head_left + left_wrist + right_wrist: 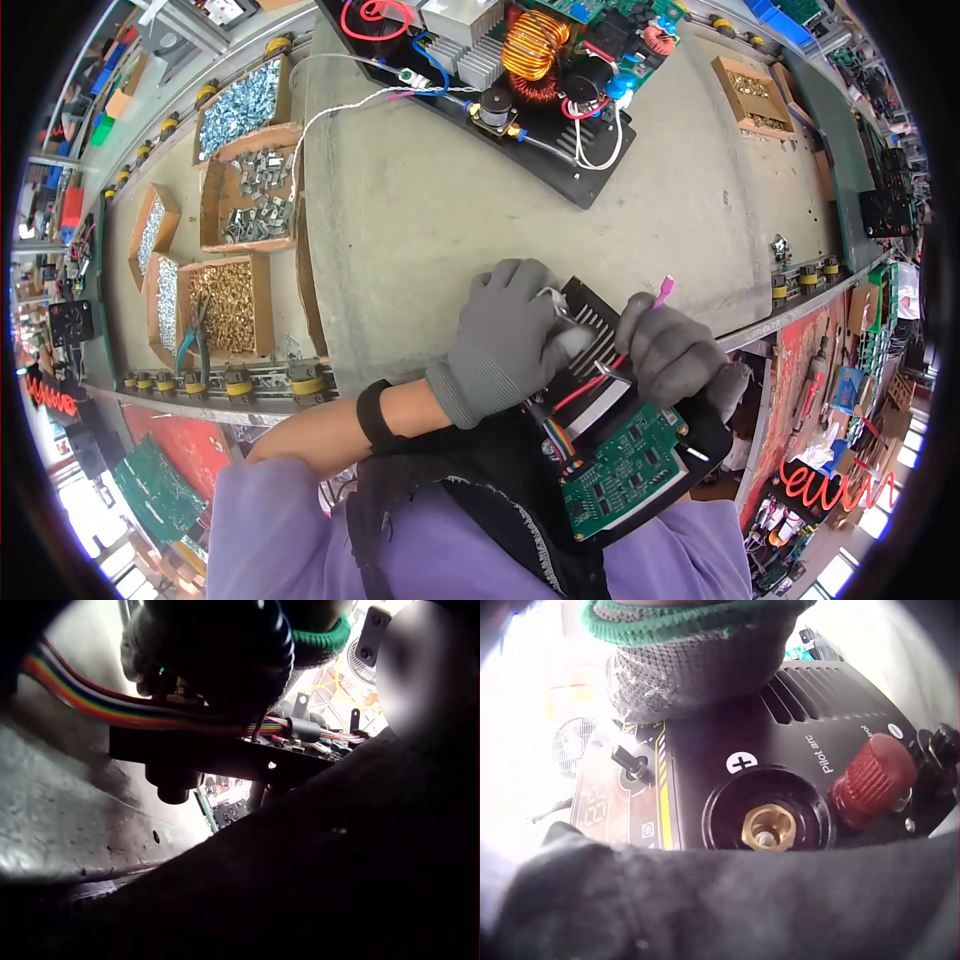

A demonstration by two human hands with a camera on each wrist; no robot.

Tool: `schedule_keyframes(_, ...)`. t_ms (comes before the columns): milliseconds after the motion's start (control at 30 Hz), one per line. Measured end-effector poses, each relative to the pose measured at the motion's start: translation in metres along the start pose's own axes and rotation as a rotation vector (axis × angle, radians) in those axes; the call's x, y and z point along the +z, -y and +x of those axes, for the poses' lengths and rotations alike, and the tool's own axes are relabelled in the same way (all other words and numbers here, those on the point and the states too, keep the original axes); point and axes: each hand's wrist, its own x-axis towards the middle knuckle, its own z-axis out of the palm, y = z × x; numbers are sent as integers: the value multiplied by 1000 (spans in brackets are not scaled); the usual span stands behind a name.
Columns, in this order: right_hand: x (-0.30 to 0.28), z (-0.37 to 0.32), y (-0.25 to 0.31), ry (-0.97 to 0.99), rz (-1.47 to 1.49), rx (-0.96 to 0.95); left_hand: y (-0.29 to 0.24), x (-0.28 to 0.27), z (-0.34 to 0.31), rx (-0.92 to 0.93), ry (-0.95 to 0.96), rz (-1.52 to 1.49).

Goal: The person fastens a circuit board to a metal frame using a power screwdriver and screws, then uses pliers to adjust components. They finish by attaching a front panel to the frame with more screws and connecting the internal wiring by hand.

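Observation:
A black vented front panel leans against the person's lap at the table edge, its green circuit board facing up. My gloved left hand is over the panel's upper left edge, fingers bent, pinching a small pale metallic piece mostly hidden by the glove. On the other side my gloved right hand pinches a red wire, with a pink terminal sticking up beyond the fingers. A rainbow ribbon cable runs along the panel. The right wrist view shows its printed face with a red knob and a brass socket.
A chassis with copper coils and heatsinks lies across the table's far side, white wires trailing left. Cardboard bins of brass parts and metal clips stand at left, with pliers there. Another bin sits far right.

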Motion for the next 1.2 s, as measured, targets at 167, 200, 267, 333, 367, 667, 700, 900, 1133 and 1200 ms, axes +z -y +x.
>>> schedule_keyframes(167, -7, 2, -4, 26, 19, 14, 5, 2, 2, 14, 47, -76)
schedule_keyframes(200, -7, 2, -3, 24, 18, 18, 5, 3, 2, -3, 65, -107)
schedule_keyframes(267, -3, 1, -3, -38, 16, 15, 3, 3, 1, -99, 100, -205)
schedule_keyframes(333, -3, 1, -3, -27, 13, 11, 1, 2, -1, -192, 136, -301)
schedule_keyframes(367, -4, 2, -4, -13, 11, 4, 1, 1, 0, -228, 132, -326)
schedule_keyframes(667, -23, -3, -12, -30, 94, 39, 29, -16, 10, -306, 203, -479)
schedule_keyframes(700, -24, -5, -12, -33, 95, 40, 35, -28, 9, -260, 188, -514)
schedule_keyframes(900, -33, -2, -18, -22, 100, 3, 13, -69, -17, -480, 600, -496)
schedule_keyframes(1133, -40, -9, -45, 111, 167, 39, 7, -44, -45, -424, 427, -358)
schedule_keyframes(1200, -40, -6, -39, 84, 165, 44, 2, -51, -35, -594, 480, -444)
